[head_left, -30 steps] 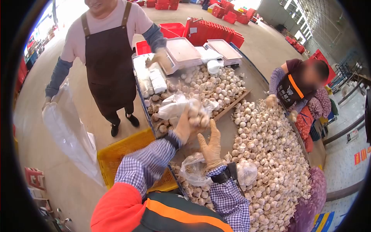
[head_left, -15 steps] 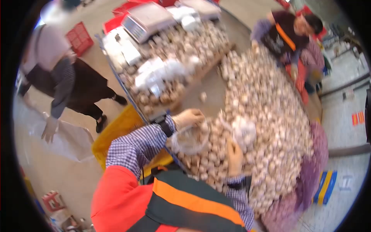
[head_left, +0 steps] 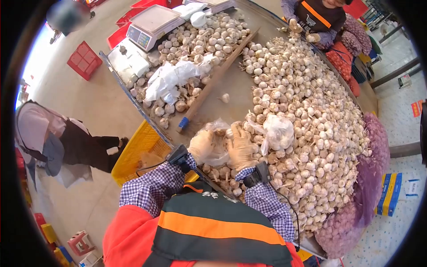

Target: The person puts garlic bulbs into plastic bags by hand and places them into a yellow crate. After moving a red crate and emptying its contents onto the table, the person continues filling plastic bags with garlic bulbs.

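Observation:
My gloved left hand (head_left: pixel 201 146) is closed on the left side of a clear plastic bag (head_left: pixel 219 155), which stands open on the table's near edge with garlic inside. At the bag's right side is my gloved right hand (head_left: pixel 241 146), its fingers bent over a pale garlic bulb (head_left: pixel 229 133); the fingertips are partly hidden. A tied, filled plastic bag of garlic (head_left: pixel 278 132) lies just right of that hand, on a large heap of loose garlic bulbs (head_left: pixel 307 129).
A wooden bar (head_left: pixel 218 80) divides the heap from more garlic, white bags (head_left: pixel 171 82) and a scale (head_left: pixel 151 22). A yellow crate (head_left: pixel 138 151) stands left of the table. Purple net sacks (head_left: pixel 342 222) lean at right. Co-workers are at the far side and left.
My right hand has moved left from the heap to the open bag. My left hand has drawn back to the bag's left side. The co-worker at left has shifted lower in view.

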Demonstrator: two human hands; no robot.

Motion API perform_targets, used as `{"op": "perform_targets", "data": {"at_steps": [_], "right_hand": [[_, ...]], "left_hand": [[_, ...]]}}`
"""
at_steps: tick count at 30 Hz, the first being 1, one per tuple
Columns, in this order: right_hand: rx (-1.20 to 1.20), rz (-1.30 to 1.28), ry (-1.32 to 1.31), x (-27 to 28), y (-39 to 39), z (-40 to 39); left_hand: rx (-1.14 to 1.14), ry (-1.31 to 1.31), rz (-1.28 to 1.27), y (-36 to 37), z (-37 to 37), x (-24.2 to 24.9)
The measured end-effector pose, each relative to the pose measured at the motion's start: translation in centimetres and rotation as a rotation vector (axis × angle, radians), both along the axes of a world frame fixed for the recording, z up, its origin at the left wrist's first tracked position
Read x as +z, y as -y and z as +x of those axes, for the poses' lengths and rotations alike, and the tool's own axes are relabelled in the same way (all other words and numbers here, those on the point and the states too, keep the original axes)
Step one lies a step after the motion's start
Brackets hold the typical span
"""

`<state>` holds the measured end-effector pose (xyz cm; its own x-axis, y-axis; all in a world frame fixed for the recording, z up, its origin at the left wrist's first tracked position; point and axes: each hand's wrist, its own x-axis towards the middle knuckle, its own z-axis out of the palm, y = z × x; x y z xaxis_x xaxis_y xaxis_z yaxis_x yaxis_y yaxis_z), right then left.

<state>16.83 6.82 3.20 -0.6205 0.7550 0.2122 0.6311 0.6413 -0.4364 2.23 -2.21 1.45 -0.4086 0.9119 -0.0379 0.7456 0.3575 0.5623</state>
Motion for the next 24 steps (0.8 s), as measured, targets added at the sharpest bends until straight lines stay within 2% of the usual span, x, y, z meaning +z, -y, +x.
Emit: {"op": "perform_targets", "data": {"at_steps": [2,3,4,5,6,7,8,10,12,13,14,16,17,19,24], "right_hand": [[0.171,-0.093,0.015,0.0,0.4,0.0],[0.191,-0.042,0.144,0.0,0.5,-0.3],[0.181,-0.049,0.143,-0.2,0.3,-0.4],[0.160,-0.056,0.305,-0.6,-0.1,-0.5],[0.143,-0.060,0.465,-0.8,-0.5,-0.7],[0.134,-0.150,0.505,-0.9,-0.8,-0.8],[0.136,-0.148,0.504,-0.5,-0.9,-0.8],[0.166,-0.222,0.505,0.2,-0.9,-0.4],[0.158,-0.150,0.511,-1.1,-0.9,-0.9],[0.149,-0.078,0.516,-1.9,-1.1,-1.1],[0.147,-0.076,0.516,-2.7,-1.5,-1.2],[0.169,0.179,0.570,-3.6,-2.7,-2.0],[0.171,0.187,0.564,-3.1,-3.1,-2.5],[0.174,-0.063,0.673,-2.2,-3.7,-3.3],[0.188,-0.085,0.533,-3.2,-4.0,-3.4]], "left_hand": [[-0.020,0.024,0.004,0.1,-0.6,0.2],[-0.009,-0.052,-0.087,-0.3,-0.7,0.6],[0.000,-0.128,-0.175,-0.9,-0.7,0.7],[0.019,-0.129,-0.205,-1.8,-0.8,0.4],[0.015,-0.133,-0.202,-2.4,-0.8,0.2],[-0.052,-0.225,-0.048,-2.8,-0.9,0.0],[-0.116,-0.314,0.104,-3.3,-0.9,0.0],[-0.094,-0.301,0.125,-4.5,-0.7,-0.2],[-0.141,-0.296,-0.217,-5.8,-0.9,0.5],[-0.154,-0.280,-0.301,-6.5,-1.0,0.7],[-0.154,-0.280,-0.298,-6.9,-1.3,0.6],[-0.169,-0.160,-0.330,-7.5,-2.1,-0.1],[-0.163,-0.166,-0.324,-7.7,-2.5,-0.5],[-0.192,-0.114,-0.311,-7.9,-3.2,-1.5],[-0.222,-0.087,-0.166,-7.2,-4.5,-2.0]]}}
